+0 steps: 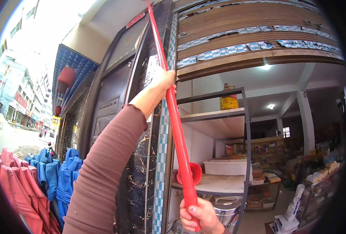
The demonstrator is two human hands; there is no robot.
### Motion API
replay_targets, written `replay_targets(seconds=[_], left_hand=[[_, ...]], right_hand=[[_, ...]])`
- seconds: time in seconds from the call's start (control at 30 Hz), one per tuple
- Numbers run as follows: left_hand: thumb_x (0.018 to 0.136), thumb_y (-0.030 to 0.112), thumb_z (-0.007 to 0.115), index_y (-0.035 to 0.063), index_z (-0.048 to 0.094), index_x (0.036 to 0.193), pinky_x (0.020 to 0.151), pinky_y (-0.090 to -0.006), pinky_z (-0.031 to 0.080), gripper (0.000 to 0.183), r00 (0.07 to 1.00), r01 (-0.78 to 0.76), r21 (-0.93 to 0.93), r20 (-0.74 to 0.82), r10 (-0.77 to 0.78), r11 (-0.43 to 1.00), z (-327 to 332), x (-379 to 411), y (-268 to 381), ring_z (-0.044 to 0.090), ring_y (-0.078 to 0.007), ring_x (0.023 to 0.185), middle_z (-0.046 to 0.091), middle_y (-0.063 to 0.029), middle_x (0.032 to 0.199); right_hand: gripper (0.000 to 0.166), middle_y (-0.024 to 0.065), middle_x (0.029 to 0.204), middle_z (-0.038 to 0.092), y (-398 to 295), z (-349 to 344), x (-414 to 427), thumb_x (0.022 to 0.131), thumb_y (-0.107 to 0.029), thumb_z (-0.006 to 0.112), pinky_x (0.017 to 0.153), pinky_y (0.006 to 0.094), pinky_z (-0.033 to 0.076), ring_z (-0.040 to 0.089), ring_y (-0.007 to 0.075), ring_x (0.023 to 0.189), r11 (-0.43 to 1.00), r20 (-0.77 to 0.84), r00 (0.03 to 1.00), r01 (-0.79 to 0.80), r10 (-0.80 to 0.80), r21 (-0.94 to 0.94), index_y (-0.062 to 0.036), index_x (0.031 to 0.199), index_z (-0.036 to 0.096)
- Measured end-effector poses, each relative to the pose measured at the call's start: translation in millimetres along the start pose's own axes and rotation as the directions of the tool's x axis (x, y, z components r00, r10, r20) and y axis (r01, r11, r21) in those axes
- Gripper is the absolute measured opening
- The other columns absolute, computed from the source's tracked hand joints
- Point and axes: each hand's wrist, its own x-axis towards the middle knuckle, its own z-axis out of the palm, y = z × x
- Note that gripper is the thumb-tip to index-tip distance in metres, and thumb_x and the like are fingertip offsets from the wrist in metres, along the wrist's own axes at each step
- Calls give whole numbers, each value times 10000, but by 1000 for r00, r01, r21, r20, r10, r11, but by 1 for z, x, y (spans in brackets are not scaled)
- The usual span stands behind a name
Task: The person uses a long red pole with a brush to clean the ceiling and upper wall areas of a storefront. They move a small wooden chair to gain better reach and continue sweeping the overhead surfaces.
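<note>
A long red pole (177,128) rises steeply before me, and its far tip leaves the picture at the top, near the wall above a dark door. My left hand (164,80) grips the pole about midway, with the arm in a brown sleeve stretched up. Lower down, my right hand (200,215) is closed around the pole's thick bottom end. Behind the pole stand a black marble-patterned pillar (136,178) and a strip of blue and white tiles (161,149). What the pole's tip touches cannot be told.
Right of the pole, a metal-framed shelf (247,140) holds an oil bottle (229,101), a white plastic tub (225,167) and a red container (197,174). Above hangs a partly raised roller shutter (234,20). Red garments (21,193) and blue garments (67,175) hang at lower left.
</note>
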Motion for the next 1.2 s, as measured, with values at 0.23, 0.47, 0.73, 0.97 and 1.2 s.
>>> replay_targets(seconds=[0.23,0.47,0.73,0.97,1.2], left_hand=[[827,62,487,144,196,1246,448,-401,537,517,960,58,-174,281,-7,983,62,-42,-5,507,-214,508,401,-97,851],[829,32,403,227,87,1345,378,-347,478,635,964,42,-237,263,23,971,121,-73,-9,469,-159,469,433,-109,832],[841,29,389,203,-162,1384,353,-323,467,793,900,52,-196,433,39,979,201,-114,-6,491,-169,438,513,-152,798],[815,6,395,114,-170,1379,364,-351,471,806,845,-11,-156,527,93,988,257,-128,5,500,-207,426,523,-157,694],[796,1,404,99,-119,1400,569,-423,530,804,814,-196,-96,538,216,976,309,-141,24,618,-341,690,591,-226,959]], right_hand=[[191,48,676,477,-64,-11,22,880,-155,532,384,229,360,433,89,467,949,-138,962,195,-234,-248,10,966,485],[183,53,656,472,-93,-38,1,874,-150,520,374,227,345,414,96,446,923,-223,922,247,-317,-295,12,959,518],[195,60,672,500,-102,-75,-66,875,-163,546,408,234,358,452,106,481,866,-373,802,331,-467,-375,13,953,515],[254,48,692,506,-103,-78,-84,923,-266,484,417,213,370,451,88,495,622,-431,553,215,-713,-753,-53,1060,463],[298,22,631,448,-110,-72,-96,932,-396,422,397,225,354,407,83,455,627,-530,434,111,-728,-771,-98,925,424]])
